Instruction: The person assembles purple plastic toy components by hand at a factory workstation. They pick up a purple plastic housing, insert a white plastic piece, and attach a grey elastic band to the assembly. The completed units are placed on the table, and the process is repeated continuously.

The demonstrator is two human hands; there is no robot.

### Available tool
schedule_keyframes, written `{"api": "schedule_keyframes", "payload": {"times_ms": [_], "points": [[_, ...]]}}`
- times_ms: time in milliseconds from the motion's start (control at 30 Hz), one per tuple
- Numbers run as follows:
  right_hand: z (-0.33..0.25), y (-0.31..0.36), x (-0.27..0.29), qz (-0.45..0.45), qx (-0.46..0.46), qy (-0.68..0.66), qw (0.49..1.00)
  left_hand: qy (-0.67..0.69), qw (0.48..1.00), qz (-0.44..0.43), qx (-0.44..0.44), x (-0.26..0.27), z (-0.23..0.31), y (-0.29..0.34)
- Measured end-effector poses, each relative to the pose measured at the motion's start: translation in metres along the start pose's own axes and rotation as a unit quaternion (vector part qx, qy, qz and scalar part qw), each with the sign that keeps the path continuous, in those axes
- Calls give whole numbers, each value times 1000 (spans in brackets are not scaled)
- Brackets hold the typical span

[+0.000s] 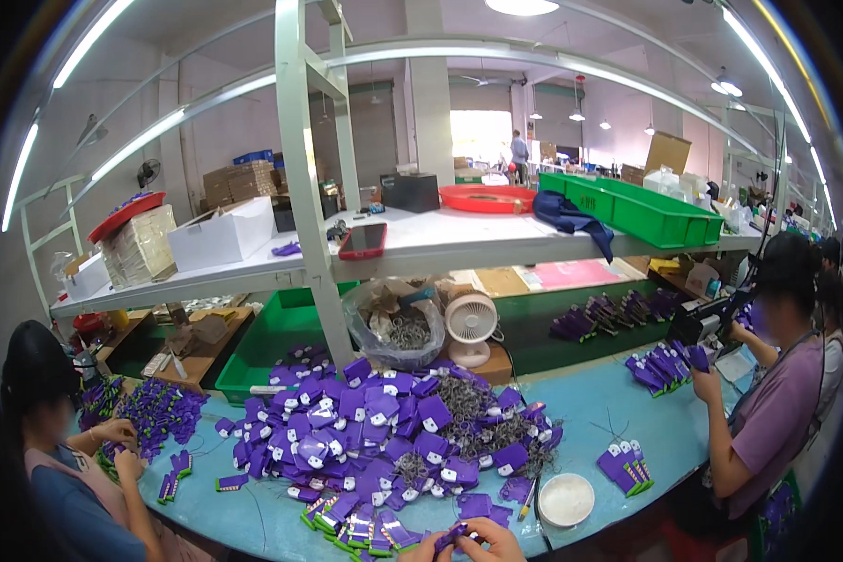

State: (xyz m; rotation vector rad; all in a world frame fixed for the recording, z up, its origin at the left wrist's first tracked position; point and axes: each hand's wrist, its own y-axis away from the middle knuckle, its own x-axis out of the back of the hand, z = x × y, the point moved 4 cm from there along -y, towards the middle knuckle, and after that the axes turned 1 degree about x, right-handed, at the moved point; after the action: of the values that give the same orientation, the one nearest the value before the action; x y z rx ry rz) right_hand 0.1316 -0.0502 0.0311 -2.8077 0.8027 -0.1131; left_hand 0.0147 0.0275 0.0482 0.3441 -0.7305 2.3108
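Observation:
At the bottom edge, my left hand (423, 547) and my right hand (493, 540) pinch a small purple plastic piece (451, 537) between them. The picture's edge cuts off the rest of both hands. Just beyond lies a large heap of purple plastic parts (351, 407) with white ends. A tangle of grey wire coils (459, 403) lies over the heap's right side. Several purple parts with green ends (356, 526) lie left of my hands. Flat purple pieces (475, 507) rest in front of them. To the right are a brush-like tool (528, 499) and a round white dish (566, 500).
A co-worker (42, 412) sits at left, another (777, 375) at right, both handling purple parts. Behind the heap stand a bag of wire coils (398, 328), a white fan (471, 320) and a green crate (239, 365). A shelf post (309, 187) rises from the blue table (581, 421).

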Motion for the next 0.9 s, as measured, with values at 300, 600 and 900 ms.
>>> {"api": "schedule_keyframes", "payload": {"times_ms": [300,600,900], "points": [[-4,13,-10,-20,20,85,996,324,921,-49,209,-15,-22,24],[-1,3,37,-141,-114,75,981,442,807,-240,309,-23,-20,25],[10,-74,67,62,36,550,832,521,759,-164,353,-20,-28,5]]}}
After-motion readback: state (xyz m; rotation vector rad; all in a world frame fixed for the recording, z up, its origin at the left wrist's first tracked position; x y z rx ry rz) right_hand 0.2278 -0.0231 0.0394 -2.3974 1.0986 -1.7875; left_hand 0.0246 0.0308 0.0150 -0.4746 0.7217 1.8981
